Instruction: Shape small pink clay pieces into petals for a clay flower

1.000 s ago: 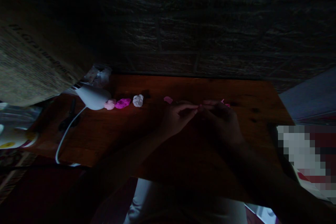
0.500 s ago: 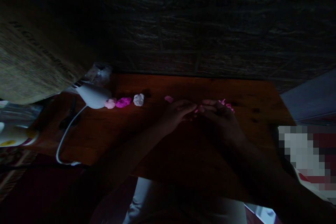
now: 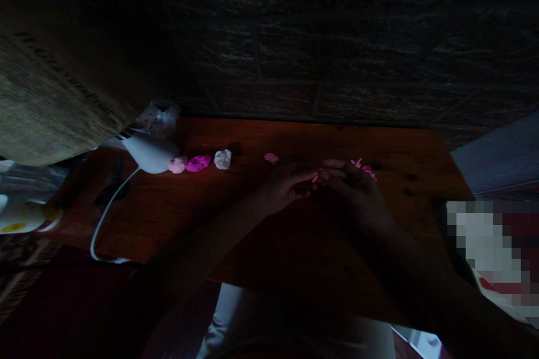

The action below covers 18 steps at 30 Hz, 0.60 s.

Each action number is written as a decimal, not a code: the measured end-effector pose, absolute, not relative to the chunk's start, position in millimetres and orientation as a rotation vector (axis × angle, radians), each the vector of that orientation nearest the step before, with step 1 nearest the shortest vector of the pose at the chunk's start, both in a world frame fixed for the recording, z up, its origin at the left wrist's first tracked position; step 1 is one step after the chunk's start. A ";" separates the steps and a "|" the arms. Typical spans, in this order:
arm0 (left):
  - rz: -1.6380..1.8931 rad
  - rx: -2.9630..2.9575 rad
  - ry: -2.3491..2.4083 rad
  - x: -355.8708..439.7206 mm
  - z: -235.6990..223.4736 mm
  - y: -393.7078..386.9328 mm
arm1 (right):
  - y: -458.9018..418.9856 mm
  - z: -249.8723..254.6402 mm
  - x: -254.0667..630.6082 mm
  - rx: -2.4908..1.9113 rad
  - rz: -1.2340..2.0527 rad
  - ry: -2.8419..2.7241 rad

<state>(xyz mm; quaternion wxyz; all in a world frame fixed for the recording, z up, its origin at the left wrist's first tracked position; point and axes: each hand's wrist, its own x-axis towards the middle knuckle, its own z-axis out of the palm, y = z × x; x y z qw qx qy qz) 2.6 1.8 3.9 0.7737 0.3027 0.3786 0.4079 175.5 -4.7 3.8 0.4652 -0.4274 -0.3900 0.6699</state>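
Over the wooden table my left hand (image 3: pixel 286 186) and my right hand (image 3: pixel 353 188) meet at the fingertips. Between them sits a small bit of pink modelling clay (image 3: pixel 315 178), pinched by the fingers of both hands; its shape is hard to make out in the dim light. Several pink clay pieces (image 3: pixel 365 167) lie just behind my right hand, partly covered by it. Beyond my left hand rests a flattened pink lump (image 3: pixel 271 158). Farther left are a white lump (image 3: pixel 223 159), a magenta lump (image 3: pixel 198 163) and a pale pink lump (image 3: pixel 177 165).
A white device (image 3: pixel 151 154) with a white cable (image 3: pixel 99 224) stands left on the wooden table (image 3: pixel 404 146), near dark scissors (image 3: pixel 112 193) and a clear plastic bag (image 3: pixel 158 118). A printed sack (image 3: pixel 63 84) hangs over the left end. A dark brick wall (image 3: pixel 286 39) rises behind.
The fingers of my left hand have shifted slightly around the pink clay. My right hand stays nearly in place, and the lumps on the table have not moved.
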 end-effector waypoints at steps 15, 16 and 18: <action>0.896 0.595 0.824 4.1 3.5 1.0 | -3.7 3.3 175.2 -1.078 1.602 -0.930; 0.896 0.597 0.832 4.3 3.1 0.9 | -3.9 3.5 174.9 -1.083 1.601 -0.932; 0.902 0.597 0.845 4.7 2.2 0.9 | -4.4 4.7 174.3 -1.101 1.592 -0.936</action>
